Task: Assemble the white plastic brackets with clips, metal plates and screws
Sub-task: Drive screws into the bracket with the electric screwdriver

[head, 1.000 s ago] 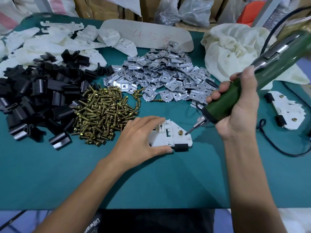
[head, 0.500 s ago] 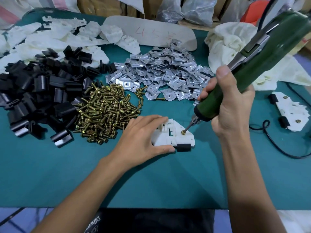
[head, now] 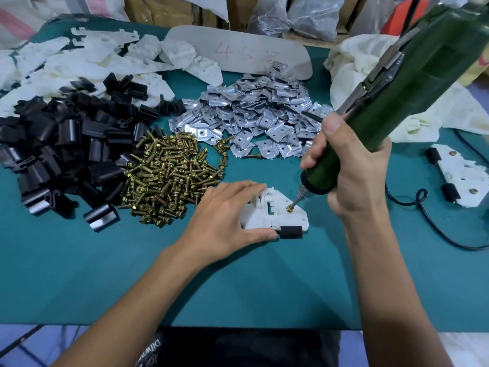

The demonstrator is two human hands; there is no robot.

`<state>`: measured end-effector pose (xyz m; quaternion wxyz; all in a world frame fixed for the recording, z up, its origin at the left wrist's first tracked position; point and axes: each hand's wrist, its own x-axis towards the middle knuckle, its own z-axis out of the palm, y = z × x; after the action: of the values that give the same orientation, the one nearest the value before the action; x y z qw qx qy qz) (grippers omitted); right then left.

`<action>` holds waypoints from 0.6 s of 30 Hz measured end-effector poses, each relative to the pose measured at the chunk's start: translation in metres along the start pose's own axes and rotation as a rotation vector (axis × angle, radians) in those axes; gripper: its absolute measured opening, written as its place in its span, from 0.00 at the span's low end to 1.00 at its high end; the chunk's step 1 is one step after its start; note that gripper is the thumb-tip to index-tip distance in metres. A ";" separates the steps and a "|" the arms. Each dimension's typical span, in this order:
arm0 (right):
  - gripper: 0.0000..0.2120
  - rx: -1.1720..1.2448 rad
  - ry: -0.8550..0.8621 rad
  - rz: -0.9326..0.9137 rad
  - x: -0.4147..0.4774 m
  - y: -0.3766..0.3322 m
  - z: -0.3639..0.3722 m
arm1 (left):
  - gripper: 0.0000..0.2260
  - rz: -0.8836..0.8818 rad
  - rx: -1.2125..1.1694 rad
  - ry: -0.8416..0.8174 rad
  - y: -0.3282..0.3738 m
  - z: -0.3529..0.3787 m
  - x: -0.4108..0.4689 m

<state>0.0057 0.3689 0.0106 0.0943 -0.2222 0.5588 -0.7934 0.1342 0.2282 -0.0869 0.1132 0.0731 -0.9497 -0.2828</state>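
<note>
The screwdriver [head: 397, 107] bit has been lowered onto the screw [head: 290, 208] in the white bracket [head: 280, 217], which is pressed to the mat [head: 105, 274] by the flat-fingered left hand [head: 227, 215], the tool being clasped in the right hand [head: 352, 170]; one finished bracket [head: 460, 178] lies aside, and heaps of parts [head: 169, 178] wait unused.

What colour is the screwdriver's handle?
Dark green; the screwdriver shows best in the head view.

Clips [head: 66, 152] left of screws [head: 169, 181]; plates [head: 259, 120] behind.
</note>
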 end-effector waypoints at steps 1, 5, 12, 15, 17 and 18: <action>0.10 0.004 0.017 -0.014 0.001 0.001 0.001 | 0.40 0.001 0.001 0.002 0.000 0.000 0.000; 0.10 0.000 0.003 -0.019 0.008 0.001 0.000 | 0.39 0.001 -0.006 0.011 0.000 0.000 -0.001; 0.13 -0.121 -0.112 -0.059 0.009 0.005 0.010 | 0.39 0.009 0.003 0.010 -0.003 0.002 0.000; 0.13 -0.139 -0.108 -0.063 0.008 0.005 0.010 | 0.39 0.017 0.007 0.020 -0.003 0.003 0.001; 0.12 -0.129 -0.090 -0.043 0.009 0.006 0.008 | 0.39 0.020 0.006 0.023 -0.003 0.003 0.001; 0.12 -0.121 -0.081 -0.035 0.009 0.006 0.007 | 0.39 0.022 0.005 0.025 -0.004 0.004 0.001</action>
<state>0.0002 0.3572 0.0090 0.0894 -0.2691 0.5976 -0.7500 0.1324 0.2269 -0.0917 0.1281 0.0663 -0.9496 -0.2781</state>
